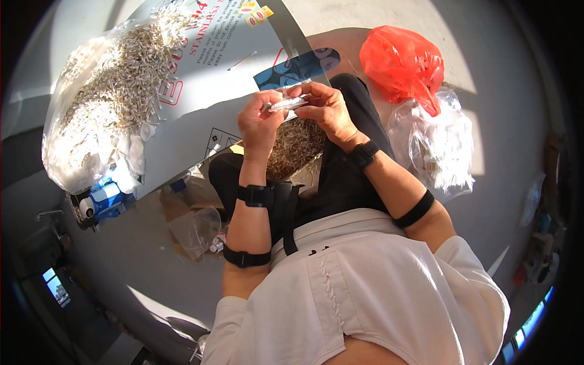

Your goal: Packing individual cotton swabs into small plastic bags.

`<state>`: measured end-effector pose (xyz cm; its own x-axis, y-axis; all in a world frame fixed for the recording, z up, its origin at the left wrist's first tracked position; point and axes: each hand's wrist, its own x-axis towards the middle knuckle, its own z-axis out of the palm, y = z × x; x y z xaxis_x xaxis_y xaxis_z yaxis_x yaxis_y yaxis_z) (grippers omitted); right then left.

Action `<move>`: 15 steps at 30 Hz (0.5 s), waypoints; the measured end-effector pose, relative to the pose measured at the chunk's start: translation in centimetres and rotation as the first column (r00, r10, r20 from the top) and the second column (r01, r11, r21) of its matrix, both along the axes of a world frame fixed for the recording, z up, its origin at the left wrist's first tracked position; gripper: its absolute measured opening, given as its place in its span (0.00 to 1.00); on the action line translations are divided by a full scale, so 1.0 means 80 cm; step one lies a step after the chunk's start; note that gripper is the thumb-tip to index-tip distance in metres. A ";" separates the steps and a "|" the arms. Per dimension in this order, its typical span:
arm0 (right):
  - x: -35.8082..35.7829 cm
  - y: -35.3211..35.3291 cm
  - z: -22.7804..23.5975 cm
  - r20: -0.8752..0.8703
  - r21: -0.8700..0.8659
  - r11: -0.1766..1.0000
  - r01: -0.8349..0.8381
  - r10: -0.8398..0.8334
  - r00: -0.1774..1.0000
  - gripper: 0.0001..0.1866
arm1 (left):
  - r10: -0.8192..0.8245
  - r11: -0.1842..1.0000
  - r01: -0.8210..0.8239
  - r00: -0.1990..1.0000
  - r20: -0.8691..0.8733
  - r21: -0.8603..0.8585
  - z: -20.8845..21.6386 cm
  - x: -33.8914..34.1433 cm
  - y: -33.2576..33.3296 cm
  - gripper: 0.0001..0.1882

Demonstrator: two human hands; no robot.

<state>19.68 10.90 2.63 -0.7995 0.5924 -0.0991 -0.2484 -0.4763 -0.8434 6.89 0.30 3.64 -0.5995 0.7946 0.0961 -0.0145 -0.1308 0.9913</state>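
Both hands are raised together over the near right edge of the table. Between the fingertips of my left hand [260, 115] and my right hand [326, 111] is a small white bundle [287, 104], which looks like cotton swabs; its details are too small to tell. The fingers of both hands are bent and pinch it from either side. Just beyond the hands lies a blue printed sheet [274, 78]. A large heap of small white sticks, likely cotton swabs [118, 85], spills from a clear bag on the left of the table. Beneath my hands, between my knees, sits a box of brownish sticks [295, 149].
The grey table [201, 131] has printed film on it and a single swab [242, 61]. On the right are a red plastic bag [401, 64] and a clear bag of white items [435, 143]. A blue and white bottle [103, 199] is by the table's left corner; a clear bag [198, 231] lies on the floor.
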 end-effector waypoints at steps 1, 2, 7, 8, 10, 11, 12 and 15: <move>0.002 0.000 0.001 -0.028 0.032 0.999 0.002 -0.001 1.000 0.14 | 0.005 1.000 -0.006 0.998 0.057 0.018 0.005 0.002 0.000 0.13; 0.004 0.000 0.003 -0.055 0.063 0.998 0.005 -0.001 0.998 0.12 | 0.009 0.999 -0.013 0.993 0.114 0.034 0.011 0.004 0.000 0.14; 0.005 -0.003 0.038 0.039 -0.114 0.986 0.119 -0.116 0.993 0.11 | -0.052 0.995 0.052 0.999 -0.002 0.082 0.043 0.002 -0.010 0.14; 0.005 0.004 0.043 0.125 -0.226 0.967 0.118 -0.091 0.988 0.13 | -0.090 0.989 0.095 0.995 -0.052 0.111 0.051 0.001 -0.010 0.15; 0.004 0.015 0.049 0.105 -0.434 0.901 0.027 0.020 0.994 0.13 | -0.142 0.981 0.150 0.987 -0.077 0.119 0.063 0.000 -0.012 0.15; 0.002 0.019 0.046 0.105 -0.437 0.899 0.030 0.018 0.994 0.13 | -0.190 0.971 0.202 0.977 -0.102 0.130 0.068 0.000 -0.012 0.16; 0.000 0.023 0.046 0.054 -0.399 0.916 -0.041 0.068 0.996 0.11 | -0.193 0.970 0.205 0.976 -0.103 0.128 0.072 0.001 -0.011 0.16; -0.003 0.024 0.047 -0.029 -0.366 0.924 -0.114 0.112 0.993 0.07 | -0.239 0.961 0.253 0.963 -0.122 0.114 0.081 0.006 -0.009 0.16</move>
